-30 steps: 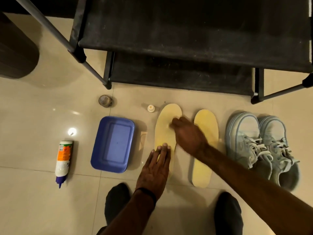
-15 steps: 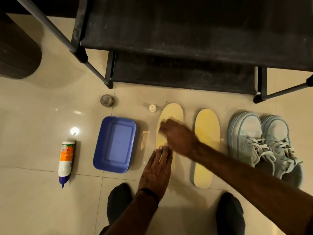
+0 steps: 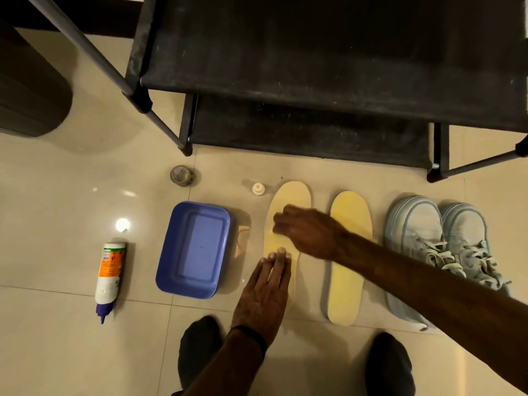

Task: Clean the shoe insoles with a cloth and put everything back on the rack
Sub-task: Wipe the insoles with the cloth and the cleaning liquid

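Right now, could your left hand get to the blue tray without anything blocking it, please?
Probably yes. The left hand lies flat on the near insole, just beside the tray, with only bare floor between them. It would have to let go of the insole first.

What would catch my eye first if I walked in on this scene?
Two pale yellow insoles lie side by side on the tiled floor: the left hand presses flat on the heel end of the left insole while the right hand works on its middle. The right insole lies untouched beside it. Light blue sneakers stand at the far right, a blue tray to the left, and the black rack looms above.
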